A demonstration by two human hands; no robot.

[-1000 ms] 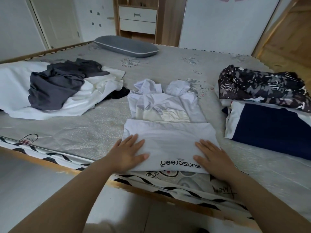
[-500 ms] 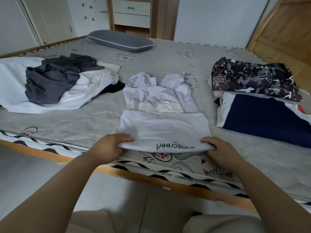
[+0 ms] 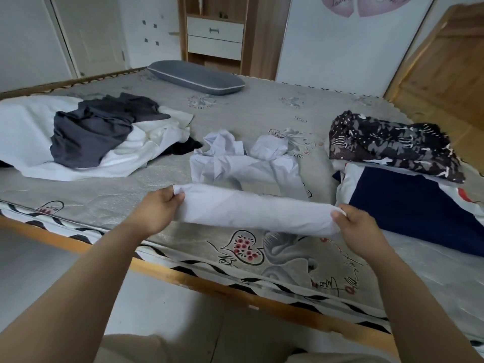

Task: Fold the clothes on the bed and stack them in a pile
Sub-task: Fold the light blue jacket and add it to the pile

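A white garment (image 3: 251, 208) lies in the middle of the bed, its near folded edge lifted off the mattress. My left hand (image 3: 157, 210) pinches the left corner of that edge and my right hand (image 3: 358, 226) pinches the right corner. The garment's crumpled sleeves and collar (image 3: 235, 153) still rest on the bed farther back. To the right sits a pile with a dark patterned garment (image 3: 392, 145) on top of a navy and white folded piece (image 3: 408, 205). An unfolded heap of white (image 3: 26, 134) and dark grey clothes (image 3: 91, 132) lies at the left.
A grey pillow (image 3: 196, 77) lies at the far side of the bed. The bed's wooden front rail (image 3: 209, 286) runs below my arms. A wooden cabinet with white drawers (image 3: 216, 38) stands behind the bed, and a wooden door (image 3: 445, 64) is at the right.
My hands went from pressing flat on the folded white garment to gripping its near corners and lifting that edge up and away from me. The printed lettering is now out of sight.
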